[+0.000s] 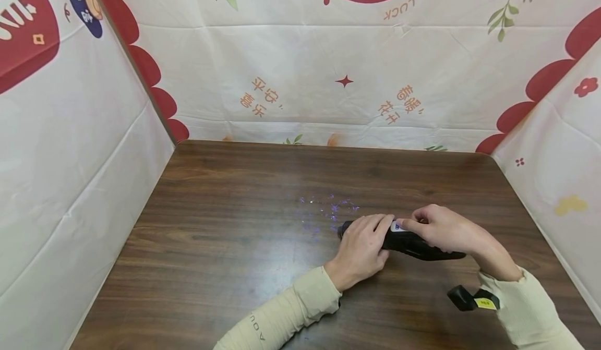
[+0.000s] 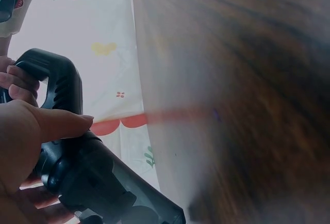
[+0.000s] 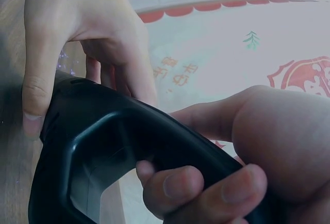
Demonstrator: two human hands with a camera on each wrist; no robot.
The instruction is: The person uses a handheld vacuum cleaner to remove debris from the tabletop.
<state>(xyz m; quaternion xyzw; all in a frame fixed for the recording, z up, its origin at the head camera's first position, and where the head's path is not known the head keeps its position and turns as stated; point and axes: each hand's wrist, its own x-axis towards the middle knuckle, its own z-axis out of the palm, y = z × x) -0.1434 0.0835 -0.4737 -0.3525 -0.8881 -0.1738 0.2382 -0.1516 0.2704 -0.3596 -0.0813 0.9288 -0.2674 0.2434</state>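
Note:
A black hand-held tool [image 1: 415, 246] with a loop handle lies low over the wooden table [image 1: 225, 235], right of centre. My left hand [image 1: 371, 240] wraps its front body, thumb on one side and fingers on the other. In the left wrist view that thumb [image 2: 56, 123] presses the tool's black housing [image 2: 87, 172]. My right hand [image 1: 434, 227] grips the rear, and a white label shows between the two hands. The right wrist view has the right hand's fingers [image 3: 206, 188] curled through the handle loop [image 3: 98, 152], with my left hand [image 3: 77, 33] just ahead.
Purple light speckles [image 1: 328, 206] lie on the table just beyond the tool's tip. Printed cloth walls [image 1: 328, 68] close in the table at the back, left and right. A black wrist camera [image 1: 469, 298] sits on my right sleeve.

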